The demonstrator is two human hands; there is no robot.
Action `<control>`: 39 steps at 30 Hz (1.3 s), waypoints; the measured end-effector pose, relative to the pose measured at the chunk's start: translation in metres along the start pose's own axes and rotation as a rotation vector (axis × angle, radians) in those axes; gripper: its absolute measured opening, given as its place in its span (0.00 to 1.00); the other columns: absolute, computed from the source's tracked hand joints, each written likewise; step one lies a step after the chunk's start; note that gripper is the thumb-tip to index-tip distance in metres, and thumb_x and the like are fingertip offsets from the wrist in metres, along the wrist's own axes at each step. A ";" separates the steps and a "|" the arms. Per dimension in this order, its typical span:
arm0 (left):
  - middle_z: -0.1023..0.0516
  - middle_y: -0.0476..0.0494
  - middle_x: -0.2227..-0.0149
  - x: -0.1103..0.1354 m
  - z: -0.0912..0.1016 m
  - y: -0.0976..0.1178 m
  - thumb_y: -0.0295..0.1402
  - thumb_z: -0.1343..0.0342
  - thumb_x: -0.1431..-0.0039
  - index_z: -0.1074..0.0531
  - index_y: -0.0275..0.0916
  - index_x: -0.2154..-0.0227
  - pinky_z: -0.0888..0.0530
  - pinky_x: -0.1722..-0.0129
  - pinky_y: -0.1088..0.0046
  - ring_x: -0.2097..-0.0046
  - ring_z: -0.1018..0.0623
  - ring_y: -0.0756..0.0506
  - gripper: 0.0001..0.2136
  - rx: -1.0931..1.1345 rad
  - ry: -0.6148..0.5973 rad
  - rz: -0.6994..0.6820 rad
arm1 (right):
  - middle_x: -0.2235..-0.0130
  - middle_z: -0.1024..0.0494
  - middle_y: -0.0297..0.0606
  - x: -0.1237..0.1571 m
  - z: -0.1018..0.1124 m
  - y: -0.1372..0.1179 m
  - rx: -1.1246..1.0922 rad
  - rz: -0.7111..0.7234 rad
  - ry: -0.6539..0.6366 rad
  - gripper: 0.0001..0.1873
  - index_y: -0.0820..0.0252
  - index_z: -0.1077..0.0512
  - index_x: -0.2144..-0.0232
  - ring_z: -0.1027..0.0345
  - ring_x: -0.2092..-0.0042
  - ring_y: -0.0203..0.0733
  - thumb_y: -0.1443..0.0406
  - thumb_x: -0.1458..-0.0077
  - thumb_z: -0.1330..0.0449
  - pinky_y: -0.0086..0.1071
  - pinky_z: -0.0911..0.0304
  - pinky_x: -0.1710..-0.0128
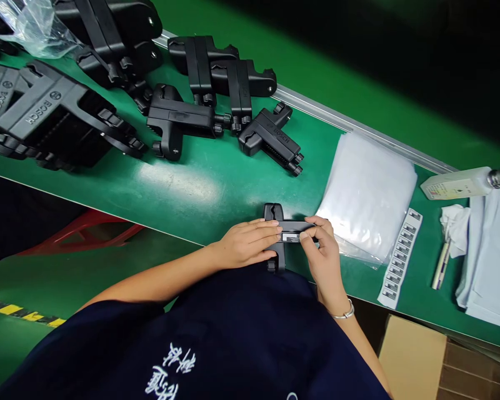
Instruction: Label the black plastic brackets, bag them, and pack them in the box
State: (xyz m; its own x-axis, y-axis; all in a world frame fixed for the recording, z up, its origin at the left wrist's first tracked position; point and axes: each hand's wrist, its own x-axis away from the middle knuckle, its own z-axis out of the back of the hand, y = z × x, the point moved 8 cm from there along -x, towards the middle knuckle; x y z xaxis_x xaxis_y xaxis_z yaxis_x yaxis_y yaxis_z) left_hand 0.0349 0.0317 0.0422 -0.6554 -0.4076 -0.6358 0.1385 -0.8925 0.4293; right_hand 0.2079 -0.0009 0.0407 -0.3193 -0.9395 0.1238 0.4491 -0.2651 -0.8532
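**Seating a Small Label on a Black Bracket**

At the label, the thumb and forefinger of the right hand are drawn close together at its right-hand edge; whether they pinch the label or press it down cannot be told. The fingers of the left hand lie extended and nearly side by side, their tips resting on the bracket without closing round it.

Good practice at this step, as judged here, is to keep the left hand flat so the body does not rock, to align the label's long edge with that of the bracket, and to smooth it from one end to the other so that no air is trapped or corner lifted.

The bracket lies at the near edge of the green table, just in front of the dark shirt. It is black and cross-like: a long bar points toward the right hand, while a crosspiece shows a notched far end and a knob-like near end. The label's print is too small to read.

Farther out are the clear bags, the label strip and similar brackets, some lettered BOSCH.
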 end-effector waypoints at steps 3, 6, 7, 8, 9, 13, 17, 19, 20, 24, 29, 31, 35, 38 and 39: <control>0.19 0.38 0.52 0.000 -0.001 -0.001 0.36 0.42 0.36 0.29 0.34 0.49 0.26 0.42 0.66 0.44 0.23 0.43 0.16 0.004 -0.007 0.006 | 0.51 0.30 0.41 -0.001 0.000 -0.001 0.014 0.012 0.000 0.11 0.56 0.31 0.75 0.38 0.45 0.48 0.61 0.41 0.43 0.47 0.43 0.44; 0.19 0.37 0.52 0.001 -0.001 -0.001 0.35 0.41 0.38 0.29 0.33 0.48 0.27 0.41 0.66 0.43 0.23 0.43 0.17 0.013 -0.007 0.006 | 0.52 0.30 0.41 -0.002 -0.001 -0.001 0.023 0.020 0.000 0.11 0.55 0.31 0.75 0.38 0.45 0.48 0.61 0.41 0.43 0.47 0.43 0.44; 0.19 0.37 0.51 0.002 -0.001 -0.001 0.35 0.41 0.38 0.30 0.33 0.47 0.27 0.41 0.66 0.43 0.24 0.43 0.18 0.017 -0.009 0.007 | 0.52 0.30 0.41 -0.002 -0.001 0.000 0.024 0.019 0.001 0.11 0.55 0.31 0.75 0.38 0.45 0.48 0.61 0.41 0.43 0.47 0.43 0.44; 0.19 0.37 0.51 0.002 -0.002 -0.001 0.35 0.41 0.38 0.30 0.34 0.46 0.28 0.41 0.66 0.43 0.24 0.43 0.19 0.020 -0.013 0.009 | 0.51 0.30 0.41 -0.002 -0.001 0.000 0.024 0.018 0.001 0.11 0.55 0.32 0.75 0.38 0.45 0.48 0.61 0.41 0.43 0.47 0.43 0.44; 0.20 0.37 0.50 0.003 -0.002 -0.001 0.36 0.41 0.38 0.31 0.35 0.45 0.28 0.40 0.66 0.42 0.24 0.43 0.20 0.021 -0.016 0.010 | 0.51 0.30 0.41 -0.002 -0.001 0.000 0.024 0.016 0.001 0.11 0.55 0.32 0.75 0.38 0.45 0.48 0.61 0.41 0.43 0.47 0.43 0.44; 0.20 0.38 0.50 0.002 -0.002 -0.001 0.36 0.42 0.37 0.30 0.36 0.46 0.27 0.41 0.66 0.43 0.24 0.43 0.18 0.010 -0.015 0.006 | 0.52 0.30 0.41 -0.002 -0.001 -0.001 0.028 0.023 -0.002 0.11 0.55 0.32 0.75 0.37 0.45 0.48 0.61 0.41 0.42 0.47 0.43 0.44; 0.19 0.37 0.52 0.002 -0.001 0.000 0.36 0.42 0.37 0.29 0.34 0.49 0.27 0.41 0.66 0.44 0.23 0.43 0.16 0.005 -0.003 0.002 | 0.52 0.30 0.41 -0.003 -0.001 -0.003 0.041 0.041 -0.003 0.11 0.56 0.32 0.75 0.37 0.46 0.47 0.61 0.40 0.43 0.47 0.43 0.44; 0.19 0.37 0.52 0.002 -0.002 0.000 0.36 0.41 0.37 0.29 0.33 0.49 0.27 0.41 0.66 0.44 0.23 0.43 0.17 0.005 -0.004 0.003 | 0.52 0.30 0.41 -0.003 -0.001 -0.003 0.049 0.042 -0.004 0.11 0.56 0.32 0.75 0.37 0.46 0.47 0.61 0.40 0.43 0.47 0.43 0.44; 0.19 0.37 0.51 0.003 -0.002 -0.001 0.36 0.41 0.37 0.29 0.33 0.48 0.27 0.41 0.66 0.44 0.23 0.43 0.18 0.004 -0.008 0.006 | 0.52 0.30 0.41 -0.003 -0.001 -0.003 0.054 0.043 -0.004 0.11 0.56 0.32 0.75 0.37 0.46 0.47 0.61 0.40 0.43 0.47 0.43 0.45; 0.20 0.39 0.50 0.003 -0.004 0.000 0.36 0.42 0.37 0.29 0.38 0.45 0.29 0.39 0.67 0.42 0.25 0.44 0.18 -0.026 -0.038 -0.004 | 0.52 0.30 0.41 -0.003 -0.001 -0.003 0.068 0.059 -0.001 0.11 0.55 0.32 0.75 0.37 0.46 0.48 0.62 0.40 0.43 0.48 0.42 0.45; 0.18 0.42 0.53 -0.003 -0.004 0.006 0.36 0.45 0.35 0.26 0.38 0.49 0.30 0.39 0.68 0.45 0.22 0.45 0.14 -0.145 -0.068 -0.037 | 0.52 0.29 0.42 -0.002 -0.002 -0.004 0.089 0.065 0.001 0.10 0.55 0.32 0.74 0.37 0.46 0.48 0.62 0.40 0.43 0.48 0.41 0.45; 0.18 0.42 0.54 -0.005 -0.002 0.008 0.36 0.46 0.35 0.25 0.37 0.51 0.30 0.39 0.69 0.47 0.22 0.45 0.13 -0.164 -0.062 -0.047 | 0.52 0.28 0.42 -0.001 -0.001 -0.005 0.102 0.076 -0.004 0.10 0.55 0.32 0.74 0.36 0.46 0.48 0.62 0.40 0.43 0.48 0.41 0.45; 0.18 0.42 0.54 -0.009 -0.001 0.009 0.36 0.46 0.35 0.25 0.36 0.52 0.29 0.41 0.70 0.47 0.21 0.46 0.13 -0.158 -0.068 -0.052 | 0.49 0.27 0.42 -0.002 0.014 0.002 0.017 0.068 0.044 0.07 0.55 0.30 0.68 0.33 0.45 0.48 0.60 0.39 0.43 0.49 0.40 0.43; 0.18 0.41 0.54 -0.009 0.000 0.008 0.36 0.45 0.35 0.25 0.35 0.52 0.28 0.43 0.70 0.48 0.21 0.45 0.14 -0.152 -0.077 -0.052 | 0.43 0.29 0.42 -0.005 0.027 0.010 -0.100 0.081 -0.006 0.10 0.52 0.29 0.55 0.35 0.41 0.46 0.60 0.37 0.45 0.50 0.41 0.39; 0.18 0.40 0.54 -0.009 0.000 0.008 0.36 0.45 0.35 0.25 0.35 0.52 0.28 0.43 0.69 0.48 0.22 0.45 0.14 -0.154 -0.080 -0.053 | 0.40 0.31 0.42 -0.005 0.027 0.010 -0.080 0.103 -0.068 0.14 0.50 0.30 0.49 0.37 0.38 0.46 0.60 0.37 0.44 0.50 0.42 0.38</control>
State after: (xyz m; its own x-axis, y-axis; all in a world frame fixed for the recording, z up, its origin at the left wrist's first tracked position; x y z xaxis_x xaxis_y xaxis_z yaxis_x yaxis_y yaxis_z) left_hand 0.0414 0.0284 0.0512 -0.7209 -0.3481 -0.5993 0.2103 -0.9338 0.2894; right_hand 0.2363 -0.0045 0.0447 -0.2169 -0.9740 0.0655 0.4080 -0.1514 -0.9004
